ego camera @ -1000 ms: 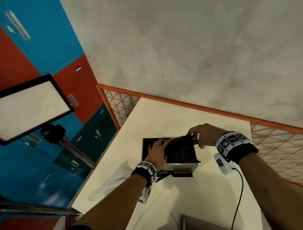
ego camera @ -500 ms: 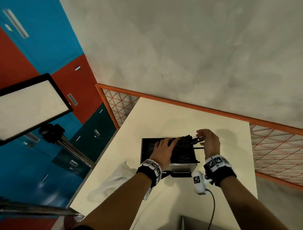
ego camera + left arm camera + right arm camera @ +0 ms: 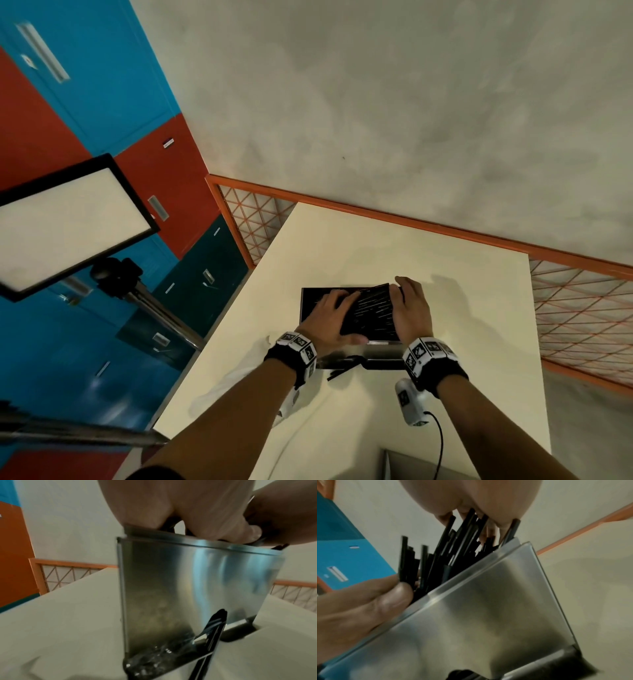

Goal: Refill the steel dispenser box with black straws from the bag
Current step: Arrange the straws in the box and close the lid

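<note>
The steel dispenser box stands on the white table, its open top filled with black straws. My left hand lies flat on the straws with fingers spread and its thumb along the front rim. My right hand presses flat against the straws' right ends at the box's right side. In the right wrist view, the straws stick up past the box rim into my palm. The left wrist view shows the shiny box front, with a black lever low on it.
The crumpled clear bag lies left of my left forearm. A loose black straw lies at the box's base. An orange mesh rail borders the table. A light panel on a tripod stands to the left.
My right hand swung from the far right corner to the box's right side and pushed the raised straw bundle down level. My left hand stayed on the straws.
</note>
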Motion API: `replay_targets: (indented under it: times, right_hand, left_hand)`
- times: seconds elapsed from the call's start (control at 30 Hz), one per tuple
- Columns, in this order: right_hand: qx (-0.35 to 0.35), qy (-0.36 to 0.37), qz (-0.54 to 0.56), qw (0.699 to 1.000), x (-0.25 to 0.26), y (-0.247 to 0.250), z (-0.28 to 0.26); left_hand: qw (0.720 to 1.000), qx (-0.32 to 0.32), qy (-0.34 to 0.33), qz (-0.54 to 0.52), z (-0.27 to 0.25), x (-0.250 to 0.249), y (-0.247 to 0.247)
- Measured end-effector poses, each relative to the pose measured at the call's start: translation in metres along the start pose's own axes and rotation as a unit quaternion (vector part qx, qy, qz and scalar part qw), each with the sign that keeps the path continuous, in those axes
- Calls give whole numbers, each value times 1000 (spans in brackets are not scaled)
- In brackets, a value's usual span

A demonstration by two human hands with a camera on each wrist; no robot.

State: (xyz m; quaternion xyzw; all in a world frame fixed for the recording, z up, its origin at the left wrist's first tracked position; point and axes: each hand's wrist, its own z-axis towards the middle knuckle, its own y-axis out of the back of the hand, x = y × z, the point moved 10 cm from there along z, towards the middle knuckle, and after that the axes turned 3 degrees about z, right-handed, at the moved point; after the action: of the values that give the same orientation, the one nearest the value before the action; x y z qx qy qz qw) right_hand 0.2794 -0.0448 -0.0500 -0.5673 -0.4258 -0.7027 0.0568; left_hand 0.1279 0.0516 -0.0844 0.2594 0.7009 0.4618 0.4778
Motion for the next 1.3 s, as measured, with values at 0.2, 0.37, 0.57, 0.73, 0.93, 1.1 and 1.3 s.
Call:
replay_targets:
  times: [0.2, 0.37, 0.57, 0.73, 0.93, 1.1, 1.3]
  right_hand:
    - [43, 55, -72, 995, 11, -18, 6]
    - [65, 34, -122, 990, 5, -12, 7]
    - [-90, 242, -98, 961, 72, 38, -32]
    - [59, 241, -71, 966, 76, -9, -65]
    - [262, 177, -363, 876, -7, -88, -97]
    - [244, 236, -449, 826, -16, -100, -93]
    - [232, 284, -477, 799, -1, -114, -89]
  left_hand:
    - [990, -29, -47, 130, -11, -11, -6]
    - [982, -19, 4, 185, -10, 0, -5]
    - [985, 53, 40, 157, 4, 10, 2]
    - [983, 115, 67, 128, 19, 21, 10]
    - [983, 128, 84, 101, 33, 31, 16]
    - [984, 126, 86, 94, 35, 32, 17]
    - [985, 123, 83, 90, 34, 32, 16]
